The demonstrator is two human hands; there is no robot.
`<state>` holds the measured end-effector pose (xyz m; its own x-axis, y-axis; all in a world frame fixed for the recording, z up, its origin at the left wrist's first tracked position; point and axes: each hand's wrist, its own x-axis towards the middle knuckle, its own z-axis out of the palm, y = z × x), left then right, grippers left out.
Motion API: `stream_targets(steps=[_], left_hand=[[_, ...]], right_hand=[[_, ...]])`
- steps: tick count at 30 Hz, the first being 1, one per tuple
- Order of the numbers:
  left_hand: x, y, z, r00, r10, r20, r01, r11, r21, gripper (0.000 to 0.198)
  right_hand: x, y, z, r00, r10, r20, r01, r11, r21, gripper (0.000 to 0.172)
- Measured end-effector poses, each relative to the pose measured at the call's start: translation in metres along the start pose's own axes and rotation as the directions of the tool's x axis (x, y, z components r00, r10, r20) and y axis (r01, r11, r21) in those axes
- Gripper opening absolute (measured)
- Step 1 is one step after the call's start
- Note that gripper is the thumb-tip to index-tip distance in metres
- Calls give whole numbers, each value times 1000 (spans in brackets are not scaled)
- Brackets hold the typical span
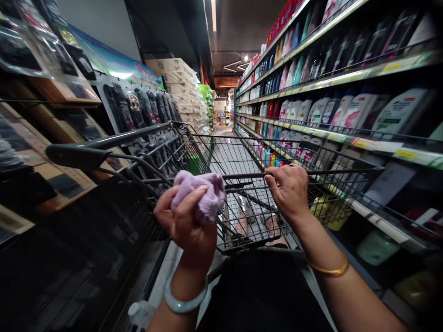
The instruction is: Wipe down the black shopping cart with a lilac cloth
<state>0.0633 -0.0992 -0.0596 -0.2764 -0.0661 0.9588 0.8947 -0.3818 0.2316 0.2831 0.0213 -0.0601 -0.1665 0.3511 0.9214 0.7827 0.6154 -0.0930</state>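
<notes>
- Lilac cloth (pixel 199 196) is sitting crumpled in the left hand (pixel 190 216), at the near end of a black wire shopping cart (pixel 148 131).
- Fingers and thumb of that hand are curling around the cloth, gripping it while its folds are bulging past the fingertips.
- Whether the cloth is touching the cart, I cannot tell.
- The right hand (pixel 290 191) is wrapping its fingers over the cart's dark bar (pixel 245 175), closed on it.
- A pale bangle (pixel 185 305) is circling the left wrist (pixel 188 274); a gold bangle (pixel 334 272) is circling the right.
- Bottles (pixel 399 113) are standing in rows on the shelves (pixel 380 144) along the right side, and boxes (pixel 176 85) are rising in a stack on the left.
</notes>
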Motion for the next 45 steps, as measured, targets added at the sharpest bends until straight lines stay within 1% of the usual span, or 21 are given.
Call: stream_targets(steps=[1,2,3,5,7,10,12,14,17,18,20,22,24,28,31,33,36,39,41,43,45], left_hand=[[5,-3,-2,1000,-11,-16,11,1000,12,38],[6,-6,-3,1000,-13,0,13,1000,27,40],[4,-10,-3,999,-4,38,3,999,41,42],[-7,-17,-1,991,43,125,-49,998,47,46],[-25,-21,4,978,102,180,-106,994,11,46],[-46,-17,7,947,194,258,-182,981,-68,42],[-46,-10,3,934,201,296,-179,979,-100,37],[-31,-4,-6,953,141,269,-120,988,-95,35],[1,-3,-18,989,72,129,-71,997,-14,38],[9,-5,-19,994,55,95,-56,998,12,40],[17,-10,-17,995,50,82,-55,997,58,43],[13,-14,-12,990,78,120,-88,993,78,44],[-1,-13,-5,980,108,167,-122,990,74,42],[-29,-3,7,956,155,247,-172,984,49,42],[-40,1,14,942,210,261,-228,973,37,48],[-43,0,17,942,212,260,-230,972,39,54],[-44,-7,20,939,211,272,-240,968,75,61],[-40,-12,18,935,221,279,-248,967,66,55],[-33,-12,14,939,185,291,-191,982,-8,52],[-23,-8,8,947,127,295,-100,989,-105,51],[-10,-1,5,966,68,250,-23,984,-176,55]], right_hand=[[0,1,0,1000,-5,-2,5,1000,-6,47],[0,1,0,1000,-8,-6,8,1000,-12,47],[0,1,0,1000,-11,-8,11,1000,-18,47],[0,0,0,1000,-12,-14,11,1000,-29,47],[-1,-1,-1,1000,-14,-14,14,999,-35,47],[-1,-2,-2,1000,-15,-16,14,999,-35,46],[-1,-2,-3,1000,-12,-12,11,999,-36,46],[-2,-3,-4,1000,-7,-4,7,999,-38,47],[-3,-5,-6,1000,-1,-10,1,999,-35,48],[-3,-5,-6,1000,-1,-14,1,999,-32,48],[-4,-6,-7,1000,-1,-22,0,1000,-27,48],[-5,-7,-8,1000,-3,-28,3,1000,-24,47],[-5,-8,-8,999,-8,-37,7,1000,-20,45],[-4,-8,-8,999,-12,-46,11,1000,-6,44],[-3,-8,-7,999,-4,-38,4,1000,0,44],[-2,-8,-6,999,4,-33,-3,1000,8,42],[0,-8,-3,1000,10,-25,-10,1000,15,39],[1,-8,0,999,11,-34,-10,1000,13,39],[2,-8,1,999,12,-37,-12,1000,14,39],[2,-8,1,999,20,-37,-19,1000,21,38],[2,-9,-1,999,29,-25,-29,999,25,37]])
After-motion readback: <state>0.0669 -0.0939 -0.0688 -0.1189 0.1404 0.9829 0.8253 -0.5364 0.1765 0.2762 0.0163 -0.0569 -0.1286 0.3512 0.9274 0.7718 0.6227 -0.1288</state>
